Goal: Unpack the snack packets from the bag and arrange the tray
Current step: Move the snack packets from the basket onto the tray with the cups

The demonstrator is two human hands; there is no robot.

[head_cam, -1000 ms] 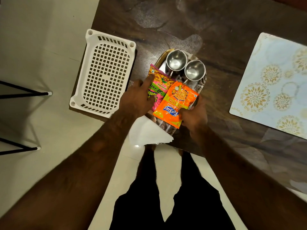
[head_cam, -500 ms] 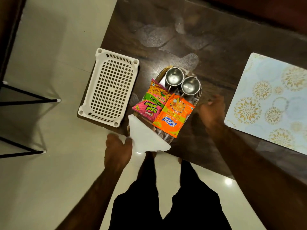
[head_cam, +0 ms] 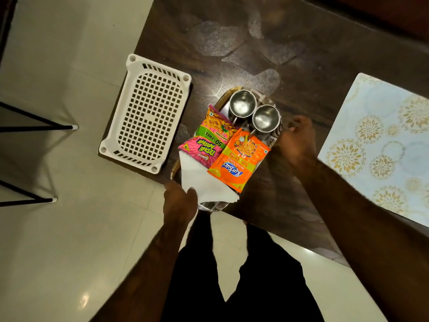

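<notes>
On the tray [head_cam: 210, 206], cups [head_cam: 242, 103] stand behind the snack packets [head_cam: 239, 159], a napkin [head_cam: 199, 180] before them; a basket [head_cam: 146, 112] lies left.

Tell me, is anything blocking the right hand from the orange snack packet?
Nothing visible. The right hand is at the oval metal tray's right rim, and the orange snack packet lies uncovered beside it.

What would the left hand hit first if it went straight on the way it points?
The white napkin: the left hand is at its near edge, pointing across the tray. Beyond that, probably the orange packet, though height is unclear.
</notes>
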